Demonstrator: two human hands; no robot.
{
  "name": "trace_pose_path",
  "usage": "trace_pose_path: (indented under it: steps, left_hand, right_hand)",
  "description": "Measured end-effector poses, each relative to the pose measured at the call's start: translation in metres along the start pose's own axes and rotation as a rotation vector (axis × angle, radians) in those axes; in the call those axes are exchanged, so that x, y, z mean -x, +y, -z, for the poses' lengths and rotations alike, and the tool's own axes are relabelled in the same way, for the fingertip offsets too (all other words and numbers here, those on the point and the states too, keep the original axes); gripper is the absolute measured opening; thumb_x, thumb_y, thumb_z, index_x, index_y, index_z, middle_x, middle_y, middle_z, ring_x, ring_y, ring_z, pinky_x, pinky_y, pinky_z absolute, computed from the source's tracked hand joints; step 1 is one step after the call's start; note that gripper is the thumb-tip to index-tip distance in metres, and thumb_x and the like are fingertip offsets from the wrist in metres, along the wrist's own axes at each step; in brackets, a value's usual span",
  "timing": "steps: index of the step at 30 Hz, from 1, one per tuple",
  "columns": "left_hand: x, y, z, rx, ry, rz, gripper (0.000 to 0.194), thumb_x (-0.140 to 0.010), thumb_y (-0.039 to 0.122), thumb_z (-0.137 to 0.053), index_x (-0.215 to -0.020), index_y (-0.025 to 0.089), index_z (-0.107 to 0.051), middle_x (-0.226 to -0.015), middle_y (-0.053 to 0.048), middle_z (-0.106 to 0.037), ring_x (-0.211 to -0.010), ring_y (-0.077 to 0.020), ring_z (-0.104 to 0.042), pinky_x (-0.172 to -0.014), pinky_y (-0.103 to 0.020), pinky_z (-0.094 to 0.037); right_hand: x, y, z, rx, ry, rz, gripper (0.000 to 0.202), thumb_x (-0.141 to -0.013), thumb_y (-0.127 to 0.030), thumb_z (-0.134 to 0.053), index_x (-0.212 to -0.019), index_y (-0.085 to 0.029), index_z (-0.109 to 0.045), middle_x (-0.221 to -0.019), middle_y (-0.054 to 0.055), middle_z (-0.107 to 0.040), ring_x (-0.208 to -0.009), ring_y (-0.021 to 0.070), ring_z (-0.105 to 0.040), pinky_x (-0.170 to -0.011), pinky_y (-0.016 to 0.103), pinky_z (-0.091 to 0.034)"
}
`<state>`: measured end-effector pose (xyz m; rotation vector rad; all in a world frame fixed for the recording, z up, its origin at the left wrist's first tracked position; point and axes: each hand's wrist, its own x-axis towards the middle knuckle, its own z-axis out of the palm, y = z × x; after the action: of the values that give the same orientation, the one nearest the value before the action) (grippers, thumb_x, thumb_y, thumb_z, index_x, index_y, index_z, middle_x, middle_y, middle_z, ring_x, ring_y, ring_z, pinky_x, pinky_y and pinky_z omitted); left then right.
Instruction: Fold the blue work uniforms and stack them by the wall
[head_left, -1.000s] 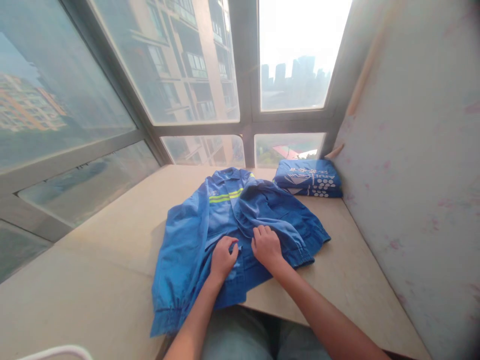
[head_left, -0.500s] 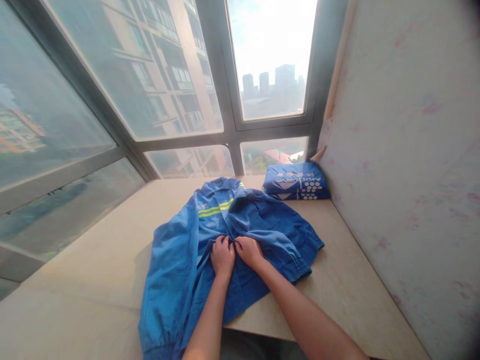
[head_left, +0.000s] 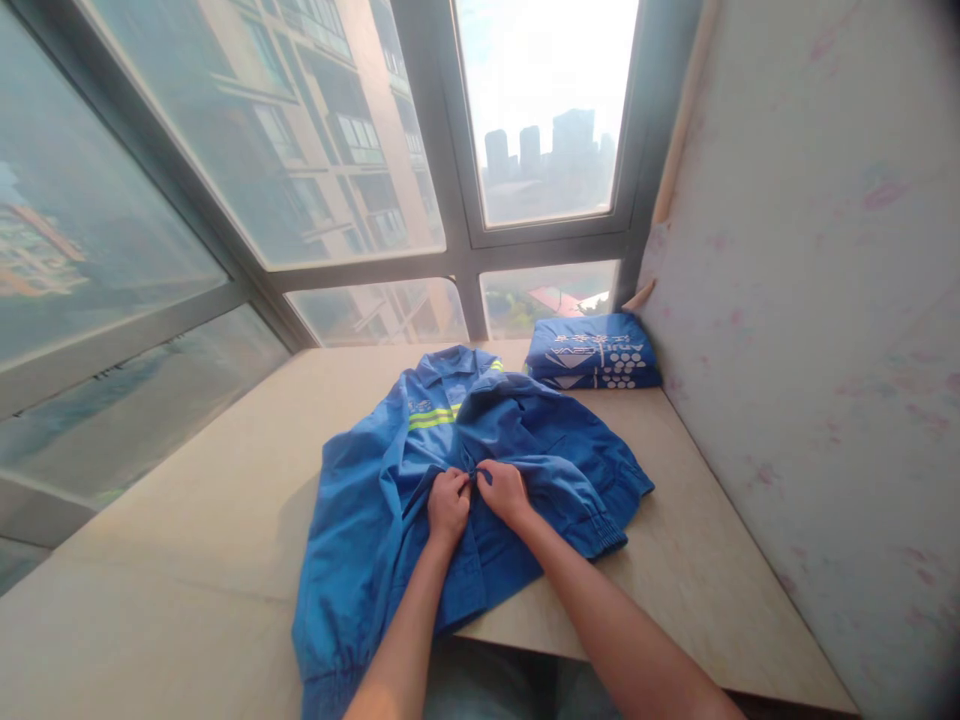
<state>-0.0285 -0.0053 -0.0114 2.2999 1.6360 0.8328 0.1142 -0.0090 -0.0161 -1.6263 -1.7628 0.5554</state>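
A blue work jacket (head_left: 352,540) with yellow-green stripes across the chest lies front up on the pale tabletop, its collar toward the window. Near the middle of its front opening, my left hand (head_left: 450,505) pinches the cloth with closed fingers. Right beside it, my right hand (head_left: 502,490) grips the other front edge, and the cloth is bunched up between the two. Any button there is too small to make out. One sleeve hangs down on the left; the other is spread to the right with its gathered cuff showing.
Folded blue garments with white print (head_left: 592,352) are stacked at the back right, by the patterned wall (head_left: 810,350). Grey window frames (head_left: 540,238) border the back and left of the tabletop (head_left: 187,500). The table's front edge runs just below the jacket.
Both hands have drawn the front edges up and closer together, bunching the cloth between them. The jacket's left part has shifted slightly right, and the view has tilted a little.
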Motion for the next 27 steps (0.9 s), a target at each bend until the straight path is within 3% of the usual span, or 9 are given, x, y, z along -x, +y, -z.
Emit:
trace_pose_path:
  steps: [5,14,20,27]
  left_hand:
    - [0.009,0.001,0.002,0.069,-0.003,-0.006,0.022,-0.089,0.020,-0.051,-0.076,0.019,-0.069,-0.081,-0.005,-0.063,-0.083,-0.0195,-0.057,-0.074,-0.030,-0.044]
    - [0.008,0.001,0.000,0.114,-0.024,-0.001,0.021,-0.085,0.013,-0.052,-0.072,0.019,-0.067,-0.079,-0.004,-0.060,-0.081,-0.0181,-0.055,-0.072,-0.029,-0.043]
    - [0.011,0.005,0.001,0.109,-0.024,0.012,0.022,-0.085,0.013,-0.051,-0.078,0.019,-0.071,-0.081,-0.004,-0.061,-0.083,-0.0182,-0.056,-0.075,-0.030,-0.044]
    - [0.019,0.007,0.006,0.124,-0.044,0.013,0.024,-0.087,0.013,-0.052,-0.090,0.020,-0.075,-0.082,-0.004,-0.061,-0.084,-0.0189,-0.056,-0.077,-0.032,-0.046]
  right_hand:
    - [-0.001,0.000,0.004,0.002,-0.046,0.001,0.027,-0.091,-0.021,-0.054,-0.107,-0.023,-0.075,-0.107,0.006,-0.076,-0.100,0.0192,-0.071,-0.090,0.024,-0.049]
    - [0.000,0.007,0.026,-0.047,-0.183,0.105,0.031,-0.082,-0.016,-0.059,-0.106,-0.023,-0.077,-0.106,0.002,-0.077,-0.100,0.0186,-0.070,-0.093,0.024,-0.049]
    - [0.005,0.007,0.026,-0.052,-0.176,0.089,0.028,-0.084,-0.017,-0.060,-0.104,-0.024,-0.078,-0.105,0.000,-0.077,-0.100,0.0169,-0.070,-0.093,0.022,-0.048]
    - [0.004,0.000,0.023,0.006,-0.074,-0.055,0.032,-0.090,-0.019,-0.052,-0.113,-0.025,-0.074,-0.113,0.002,-0.075,-0.106,0.0170,-0.069,-0.095,0.024,-0.048]
